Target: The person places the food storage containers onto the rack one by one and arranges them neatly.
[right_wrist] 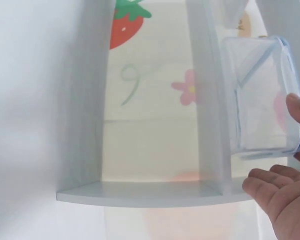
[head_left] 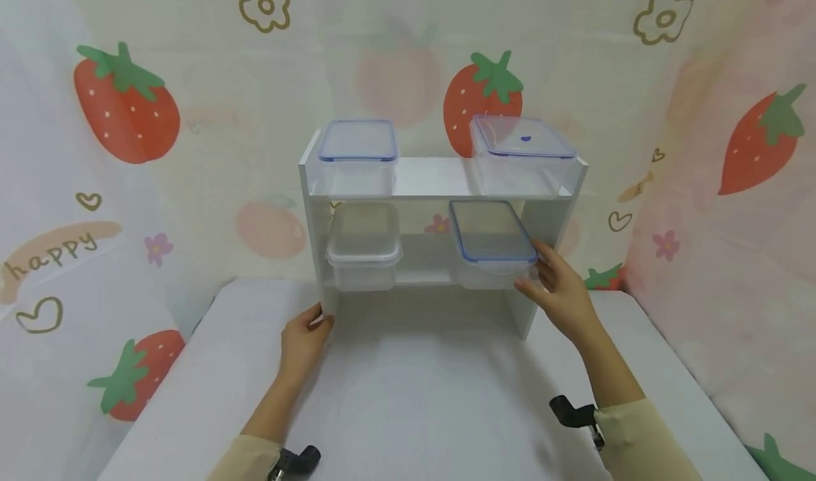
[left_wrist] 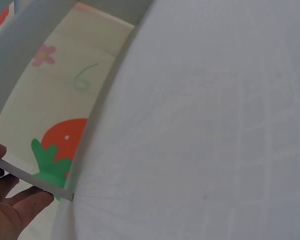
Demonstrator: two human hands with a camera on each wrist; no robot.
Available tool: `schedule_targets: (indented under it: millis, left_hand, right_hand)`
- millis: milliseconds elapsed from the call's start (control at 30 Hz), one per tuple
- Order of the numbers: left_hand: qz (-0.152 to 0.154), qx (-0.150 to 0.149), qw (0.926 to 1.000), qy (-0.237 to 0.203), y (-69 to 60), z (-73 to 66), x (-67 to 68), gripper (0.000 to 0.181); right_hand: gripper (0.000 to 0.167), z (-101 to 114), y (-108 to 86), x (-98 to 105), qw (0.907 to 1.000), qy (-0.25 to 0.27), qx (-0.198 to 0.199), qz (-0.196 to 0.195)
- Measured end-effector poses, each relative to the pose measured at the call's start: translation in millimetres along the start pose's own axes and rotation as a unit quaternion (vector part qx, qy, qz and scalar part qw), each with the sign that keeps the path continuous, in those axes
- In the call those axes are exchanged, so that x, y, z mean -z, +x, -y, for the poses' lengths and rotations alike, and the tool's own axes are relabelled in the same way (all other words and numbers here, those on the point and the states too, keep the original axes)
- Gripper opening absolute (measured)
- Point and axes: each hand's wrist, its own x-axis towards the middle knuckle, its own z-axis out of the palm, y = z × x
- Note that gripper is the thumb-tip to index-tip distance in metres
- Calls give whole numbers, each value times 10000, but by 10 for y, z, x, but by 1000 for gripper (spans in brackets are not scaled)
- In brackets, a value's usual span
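A white two-tier shelf rack (head_left: 421,277) stands on the white table. My left hand (head_left: 306,339) grips the lower front edge of its left side panel (left_wrist: 32,180), thumb on one face and fingers on the other. On the lower tier, at the right, sits a clear food container with a blue-rimmed lid (head_left: 494,233). My right hand (head_left: 557,293) holds this container by its front right corner. In the right wrist view, thumb and forefinger are at the corner of the container (right_wrist: 262,100), while the other fingers (right_wrist: 262,187) lie beside the rack's side panel.
A clear container with a whitish lid (head_left: 363,244) stands lower left. The top tier carries two blue-rimmed containers, one at the left (head_left: 358,155), a larger one at the right (head_left: 523,155). Strawberry-printed cloth (head_left: 204,56) hangs behind and at the sides.
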Motion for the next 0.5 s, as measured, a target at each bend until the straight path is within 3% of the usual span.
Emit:
schedule_targets:
  millis: [200, 500]
  left_hand:
    - [56, 33, 9996, 272, -33, -9, 33, 46]
    - [222, 76, 9977, 635, -130, -70, 185, 42]
  right_hand:
    - [86, -79, -118, -38, 9993, -230, 228, -184]
    - [79, -108, -280, -68, 9979, -534, 249, -281]
